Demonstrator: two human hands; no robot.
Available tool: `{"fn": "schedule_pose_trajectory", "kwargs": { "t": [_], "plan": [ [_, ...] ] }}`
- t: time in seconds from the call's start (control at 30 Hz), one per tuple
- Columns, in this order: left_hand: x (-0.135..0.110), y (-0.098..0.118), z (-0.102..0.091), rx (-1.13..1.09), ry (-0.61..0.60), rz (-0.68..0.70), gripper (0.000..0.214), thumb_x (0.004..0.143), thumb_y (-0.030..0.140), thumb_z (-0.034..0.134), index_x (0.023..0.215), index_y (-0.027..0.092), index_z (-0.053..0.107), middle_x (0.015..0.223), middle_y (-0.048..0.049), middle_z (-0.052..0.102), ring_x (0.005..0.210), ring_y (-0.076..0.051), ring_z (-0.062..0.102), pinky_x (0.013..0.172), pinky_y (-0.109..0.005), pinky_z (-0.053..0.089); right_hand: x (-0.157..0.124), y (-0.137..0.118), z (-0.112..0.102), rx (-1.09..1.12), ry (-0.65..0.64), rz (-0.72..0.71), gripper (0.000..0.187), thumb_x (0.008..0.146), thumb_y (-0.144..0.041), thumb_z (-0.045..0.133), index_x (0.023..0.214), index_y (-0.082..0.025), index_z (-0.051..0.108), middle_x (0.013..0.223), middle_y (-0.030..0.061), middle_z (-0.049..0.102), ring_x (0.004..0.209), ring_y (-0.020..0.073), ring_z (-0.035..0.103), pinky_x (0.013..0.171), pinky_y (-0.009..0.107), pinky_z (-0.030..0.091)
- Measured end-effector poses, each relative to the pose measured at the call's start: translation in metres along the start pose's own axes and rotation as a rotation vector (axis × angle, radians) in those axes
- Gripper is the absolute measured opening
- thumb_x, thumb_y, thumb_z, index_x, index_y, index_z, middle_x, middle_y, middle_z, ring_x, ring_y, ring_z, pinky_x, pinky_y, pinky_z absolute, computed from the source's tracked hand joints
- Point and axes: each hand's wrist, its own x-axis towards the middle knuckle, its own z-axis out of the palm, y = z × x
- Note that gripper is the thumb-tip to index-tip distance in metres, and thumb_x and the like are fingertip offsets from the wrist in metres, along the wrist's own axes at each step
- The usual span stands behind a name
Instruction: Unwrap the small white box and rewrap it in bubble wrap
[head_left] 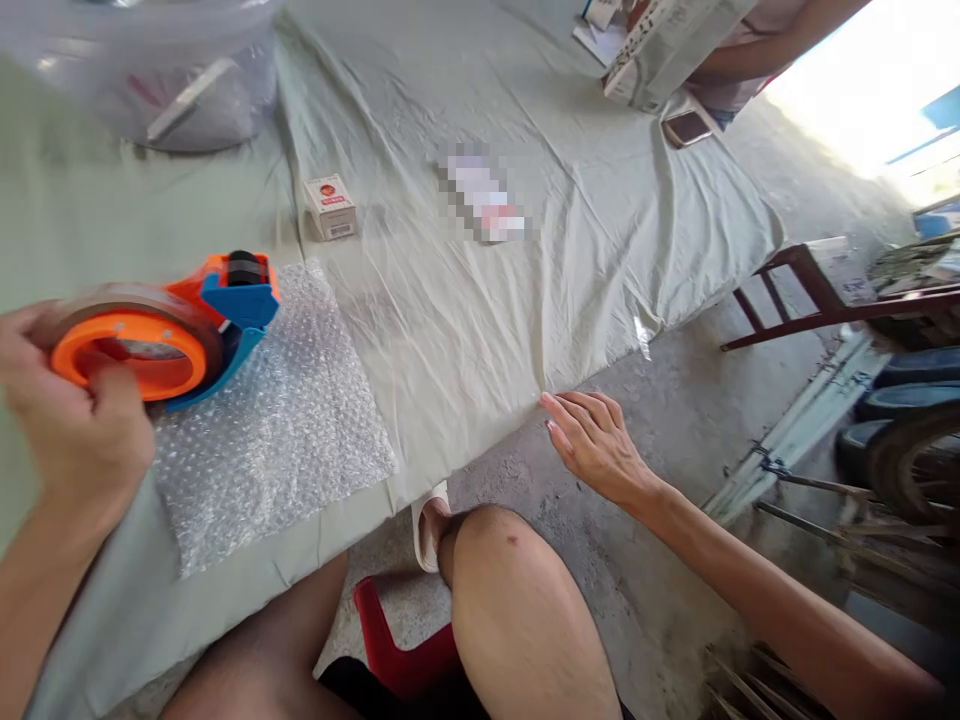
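Note:
My left hand (90,425) is closed around an orange and blue tape dispenser (244,303), with the thumb through the orange ring of its roll. The dispenser is above the left part of a sheet of bubble wrap (285,450) that lies flat on the cloth-covered table (450,330). At the table's near edge is my right hand (596,440), fingers stretched out and holding nothing. Its fingertips are by the cloth's edge; whether they touch it I cannot tell. A small white and brown box (331,210) sits just beyond the bubble wrap.
A clear plastic tub (202,90) stands at the back left. A blurred-out item (484,197) lies mid-table. At the far right, a person's arm (780,45) is beside a carton (667,50) and a phone (686,129). A dark red chair (802,295) stands past the table.

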Motion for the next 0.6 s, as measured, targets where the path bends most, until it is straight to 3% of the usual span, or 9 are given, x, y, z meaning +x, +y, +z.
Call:
{"fn": "schedule_pose_trajectory", "kwargs": {
  "t": [0.07,0.1,0.2,0.23,0.33,0.4,0.47,0.53,0.6],
  "plan": [
    [0.004,-0.005,0.000,0.046,0.037,0.072,0.055,0.075,0.005,0.063,0.128,0.016,0.054,0.134,-0.0125,0.075,0.122,-0.026,0.073,0.122,-0.044,0.057,-0.001,0.002,0.001,0.007,0.010,-0.011,0.084,0.107,-0.005,0.064,0.182,-0.028,0.033,0.122,0.0116,0.086,0.112,0.0320,0.081,0.103,0.052,0.063],
    [0.005,-0.005,-0.001,0.053,-0.012,0.087,0.054,0.079,0.006,0.064,0.132,0.014,0.054,0.135,-0.0141,0.074,0.123,-0.025,0.073,0.122,-0.042,0.057,-0.003,0.004,0.000,0.013,0.007,-0.014,0.085,0.107,-0.009,0.069,0.182,-0.030,0.035,0.122,0.0110,0.087,0.111,0.0328,0.082,0.103,0.053,0.064],
    [0.001,0.003,-0.003,0.064,-0.043,0.142,0.045,0.093,0.016,0.062,0.138,0.014,0.054,0.129,-0.0133,0.074,0.115,-0.025,0.075,0.115,-0.041,0.059,-0.012,0.011,-0.001,0.019,-0.014,0.002,0.074,0.107,-0.026,0.077,0.173,-0.044,0.050,0.129,0.0078,0.087,0.110,0.0368,0.085,0.102,0.056,0.066],
    [-0.001,0.007,-0.002,0.078,-0.053,0.145,0.044,0.098,0.020,0.060,0.141,0.017,0.054,0.128,-0.0114,0.074,0.112,-0.024,0.075,0.111,-0.040,0.060,-0.014,0.013,-0.002,0.007,-0.046,0.018,0.076,0.105,-0.030,0.080,0.172,-0.047,0.050,0.134,0.0059,0.086,0.113,0.0379,0.085,0.100,0.055,0.067],
    [-0.006,0.015,-0.001,0.111,-0.063,0.170,0.040,0.103,0.028,0.059,0.142,0.025,0.055,0.130,-0.0089,0.076,0.113,-0.025,0.077,0.102,-0.039,0.063,-0.002,0.012,-0.012,-0.001,0.076,0.023,0.091,0.101,-0.042,0.082,0.180,-0.046,0.039,0.129,0.0078,0.088,0.105,0.0417,0.086,0.085,0.058,0.068],
    [-0.009,0.017,-0.002,0.120,-0.088,0.205,0.042,0.104,0.026,0.057,0.146,0.025,0.053,0.134,-0.0103,0.075,0.117,-0.027,0.077,0.104,-0.042,0.063,0.028,-0.001,-0.023,-0.002,0.221,0.028,0.093,0.100,-0.040,0.080,0.182,-0.044,0.037,0.120,0.0097,0.088,0.095,0.0419,0.084,0.079,0.060,0.066],
    [-0.010,0.018,-0.003,0.139,-0.099,0.266,0.045,0.105,0.025,0.056,0.150,0.024,0.053,0.136,-0.0122,0.075,0.118,-0.028,0.077,0.104,-0.044,0.063,0.076,-0.024,-0.032,0.035,0.334,0.058,0.089,0.097,-0.026,0.083,0.177,-0.045,0.048,0.122,0.0091,0.087,0.099,0.0384,0.084,0.085,0.057,0.066],
    [-0.011,0.019,-0.004,0.165,-0.102,0.326,0.047,0.106,0.026,0.056,0.153,0.023,0.054,0.135,-0.0133,0.074,0.118,-0.029,0.076,0.105,-0.044,0.064,0.137,-0.053,-0.036,0.195,0.363,0.045,0.081,0.099,-0.021,0.080,0.173,-0.040,0.053,0.131,0.0113,0.086,0.112,0.0381,0.084,0.097,0.057,0.065],
    [-0.011,0.019,-0.005,0.189,-0.109,0.368,0.047,0.108,0.028,0.055,0.155,0.022,0.056,0.133,-0.0136,0.073,0.116,-0.029,0.076,0.103,-0.044,0.065,0.200,-0.079,-0.034,0.412,0.327,-0.001,0.060,0.106,-0.023,0.075,0.163,-0.035,0.059,0.133,0.0106,0.085,0.122,0.0352,0.081,0.106,0.055,0.063]
  ]
}}
